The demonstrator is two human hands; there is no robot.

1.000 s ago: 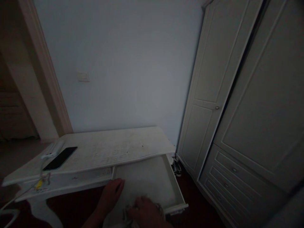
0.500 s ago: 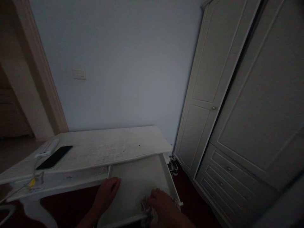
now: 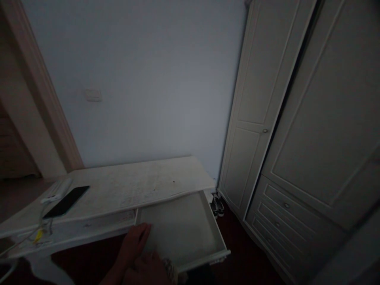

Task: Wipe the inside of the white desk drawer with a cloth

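Note:
A white drawer (image 3: 184, 225) stands pulled out of the white desk (image 3: 142, 182), with its pale bottom showing. My left hand (image 3: 137, 239) is closed over the drawer's left side wall. Low in the view, my right hand (image 3: 150, 269) is at the front left corner of the drawer, close by my left hand. Its fingers are bent and partly hidden in the dark. Beside it shows a bit of crumpled, patterned cloth (image 3: 170, 270), mostly covered by the hand.
On the desk's left end lie a dark phone (image 3: 67, 202) and a white power strip (image 3: 57, 190) with cables. A white wardrobe (image 3: 249, 158) rises on the right. Dark shoes (image 3: 217, 206) sit on the floor between desk and wardrobe.
My right hand has moved left with the cloth, from the drawer's front right part to its front left corner. The left hand stays at the left side wall.

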